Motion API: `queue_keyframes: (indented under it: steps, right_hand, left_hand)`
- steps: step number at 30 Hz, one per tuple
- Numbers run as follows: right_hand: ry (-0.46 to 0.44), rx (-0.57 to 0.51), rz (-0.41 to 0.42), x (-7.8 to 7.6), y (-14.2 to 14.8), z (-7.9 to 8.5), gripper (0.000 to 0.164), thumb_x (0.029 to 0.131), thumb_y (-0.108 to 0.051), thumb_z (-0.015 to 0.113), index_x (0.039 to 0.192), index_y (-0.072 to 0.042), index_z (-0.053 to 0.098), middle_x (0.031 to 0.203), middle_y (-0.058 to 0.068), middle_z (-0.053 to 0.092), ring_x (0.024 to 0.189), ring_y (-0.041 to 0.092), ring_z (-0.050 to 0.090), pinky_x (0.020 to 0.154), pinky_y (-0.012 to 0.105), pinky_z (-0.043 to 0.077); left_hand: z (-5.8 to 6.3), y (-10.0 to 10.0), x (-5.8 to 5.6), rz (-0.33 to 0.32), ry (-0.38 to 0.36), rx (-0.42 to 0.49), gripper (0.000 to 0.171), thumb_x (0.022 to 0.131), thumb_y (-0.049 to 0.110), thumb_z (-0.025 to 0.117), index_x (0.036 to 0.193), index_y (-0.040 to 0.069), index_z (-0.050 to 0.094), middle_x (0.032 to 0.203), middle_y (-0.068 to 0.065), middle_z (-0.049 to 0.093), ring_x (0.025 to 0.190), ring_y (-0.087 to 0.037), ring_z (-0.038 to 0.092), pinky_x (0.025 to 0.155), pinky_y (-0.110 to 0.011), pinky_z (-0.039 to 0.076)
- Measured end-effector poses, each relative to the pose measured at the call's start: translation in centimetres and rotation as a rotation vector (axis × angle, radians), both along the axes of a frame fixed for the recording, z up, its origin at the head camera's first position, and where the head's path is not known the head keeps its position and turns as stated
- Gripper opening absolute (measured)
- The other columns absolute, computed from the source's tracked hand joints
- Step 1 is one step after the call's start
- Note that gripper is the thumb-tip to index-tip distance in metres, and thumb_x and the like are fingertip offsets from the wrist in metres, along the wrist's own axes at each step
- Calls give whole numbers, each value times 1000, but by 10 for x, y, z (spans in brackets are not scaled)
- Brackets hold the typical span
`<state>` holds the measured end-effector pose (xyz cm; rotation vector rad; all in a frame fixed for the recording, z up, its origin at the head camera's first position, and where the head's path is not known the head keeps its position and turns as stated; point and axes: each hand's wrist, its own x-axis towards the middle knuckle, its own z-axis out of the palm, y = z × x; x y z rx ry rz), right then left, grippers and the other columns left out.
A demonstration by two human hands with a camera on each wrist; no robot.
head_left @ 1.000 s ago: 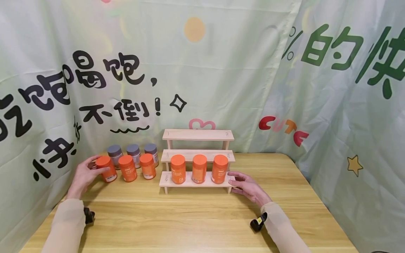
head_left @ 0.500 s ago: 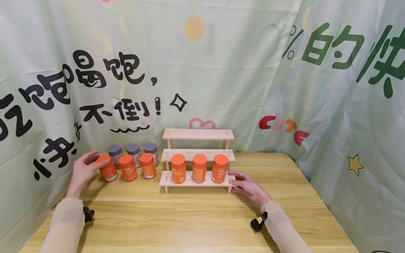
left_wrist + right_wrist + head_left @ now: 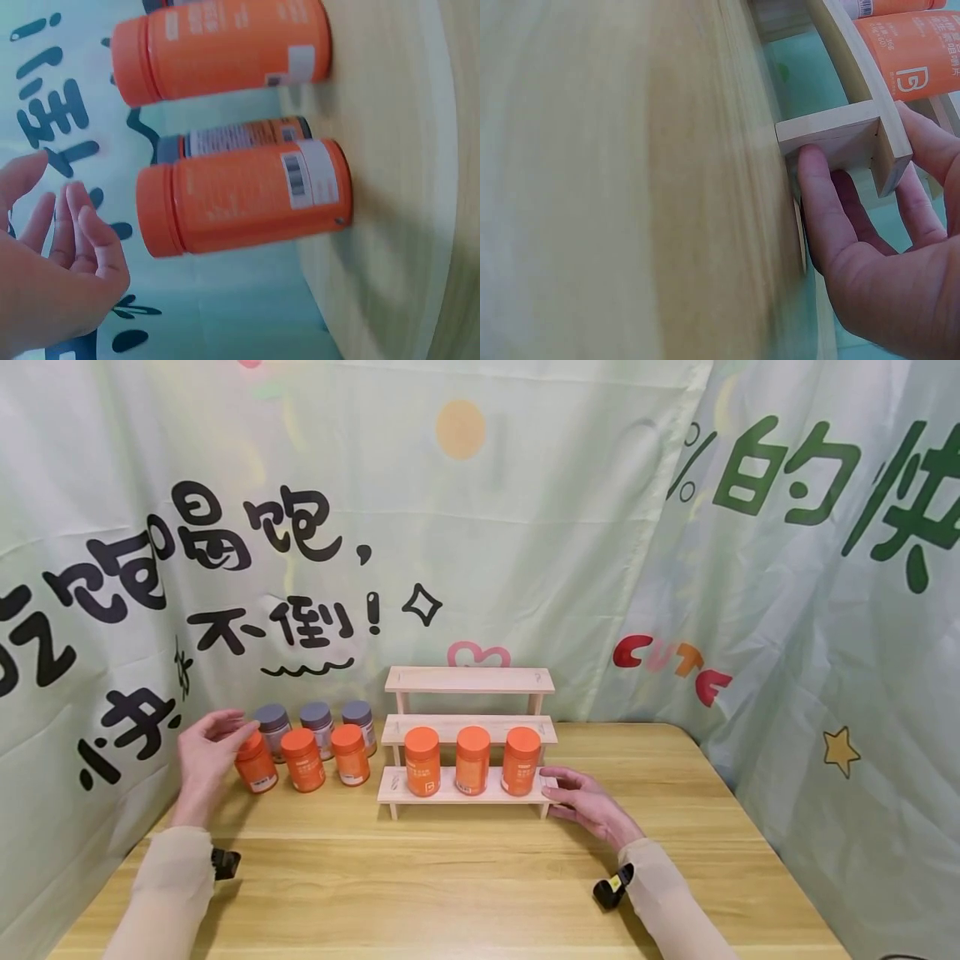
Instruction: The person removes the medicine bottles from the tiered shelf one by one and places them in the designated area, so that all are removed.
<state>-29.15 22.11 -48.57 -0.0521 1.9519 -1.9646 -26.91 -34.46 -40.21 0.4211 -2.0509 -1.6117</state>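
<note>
My left hand (image 3: 210, 756) is raised just above and beside the leftmost orange jar (image 3: 257, 770). In the left wrist view its fingers are loosely bent and hold nothing, a gap away from the jar's lid (image 3: 155, 212). That jar stands upright on the table. My right hand (image 3: 592, 806) grips the right end of the bottom step of a three-tier wooden display stand (image 3: 468, 679). In the right wrist view one digit presses the stand's short leg (image 3: 840, 131), and others reach round the step's end. Three orange jars (image 3: 472, 762) stand in a row on that bottom step.
Two more orange jars, one in the middle (image 3: 303, 764) and one to its right (image 3: 350, 758), stand left of the stand. Behind them are three purple-lidded jars (image 3: 317, 718). A printed fabric curtain (image 3: 525, 527) surrounds the wooden table (image 3: 420, 893).
My left hand has drawn off the leftmost orange jar, lifting slightly up and to the right. The jar shifted slightly right earlier and now stands still. The right hand keeps its place on the stand.
</note>
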Motion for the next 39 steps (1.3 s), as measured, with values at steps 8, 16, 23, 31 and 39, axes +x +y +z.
queue_keyframes:
  steps: [8, 16, 23, 31, 39]
  right_hand:
    - [7, 7, 11, 1, 0, 2, 54, 94, -15, 66, 142, -2, 45, 151, 22, 30, 104, 17, 60, 94, 39, 55]
    - [-9, 6, 3, 1, -2, 2, 53, 93, -14, 67, 141, -3, 47, 146, 20, 35, 102, 17, 62, 92, 37, 55]
    - [2, 4, 11, 0, -2, 2, 54, 93, -15, 67, 141, -2, 46, 147, 21, 34, 101, 16, 62, 90, 36, 55]
    - [-1, 10, 8, 2, -2, 3, 53, 94, -15, 66, 142, -2, 46, 148, 21, 34, 102, 16, 61, 90, 37, 55]
    - [-1, 17, 1, 0, -2, 0, 55, 93, -17, 67, 142, -4, 46, 148, 21, 35, 102, 15, 61, 89, 35, 56]
  left_hand:
    - [-6, 30, 0, -101, -20, 57, 29, 86, 25, 77, 112, 17, 67, 86, 16, 64, 79, -4, 60, 66, -13, 51]
    - [-15, 52, 0, -222, -5, 160, 30, 87, 16, 75, 116, 13, 65, 86, 17, 68, 77, -1, 63, 68, -17, 54]
    - [-19, 65, -1, -341, -30, 177, 36, 88, 15, 74, 123, 9, 63, 89, 17, 70, 81, 0, 64, 72, -19, 54]
    - [-27, 82, -4, -452, -75, 116, 53, 88, 22, 74, 133, 1, 55, 92, 18, 69, 84, -3, 68, 75, -24, 56]
    - [-36, 108, -5, -554, -57, 120, 56, 87, 23, 76, 134, 1, 55, 101, 11, 71, 92, -3, 67, 80, -32, 57]
